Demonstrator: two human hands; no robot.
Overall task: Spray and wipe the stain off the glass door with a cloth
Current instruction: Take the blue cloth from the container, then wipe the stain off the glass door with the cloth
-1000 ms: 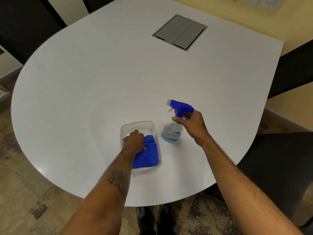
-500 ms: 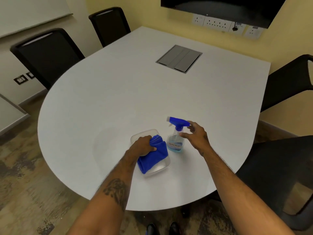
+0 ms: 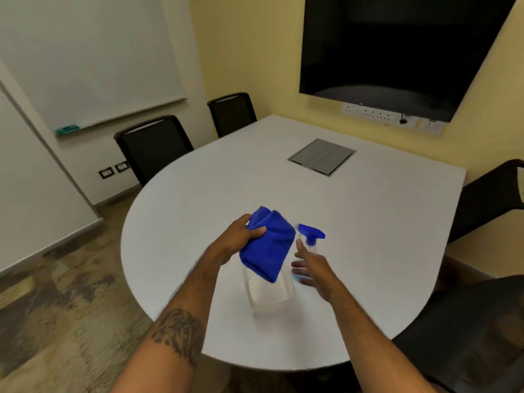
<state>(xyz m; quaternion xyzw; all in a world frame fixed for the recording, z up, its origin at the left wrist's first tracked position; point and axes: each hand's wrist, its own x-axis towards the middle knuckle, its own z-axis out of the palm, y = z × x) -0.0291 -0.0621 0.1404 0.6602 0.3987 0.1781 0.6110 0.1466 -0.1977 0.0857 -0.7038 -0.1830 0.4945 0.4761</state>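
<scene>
My left hand point(image 3: 241, 236) grips a folded blue cloth point(image 3: 268, 248) and holds it in the air above a clear plastic tray point(image 3: 269, 296) on the white table point(image 3: 283, 188). A clear spray bottle with a blue trigger head point(image 3: 310, 236) stands upright just right of the tray. My right hand point(image 3: 312, 268) is next to the bottle with its fingers spread, blurred by motion, and holds nothing. No glass door is in view.
Black chairs stand around the table: two at the far left point(image 3: 154, 146), one at the right point(image 3: 493, 194), one at the near right point(image 3: 467, 330). A dark wall screen point(image 3: 397, 46) hangs behind, a whiteboard point(image 3: 85, 58) on the left wall. A grey cable hatch point(image 3: 321, 156) sits in the tabletop.
My left hand has lifted the blue cloth out of the tray. My right hand has let go of the spray bottle and opened beside it. The camera has tilted upward.
</scene>
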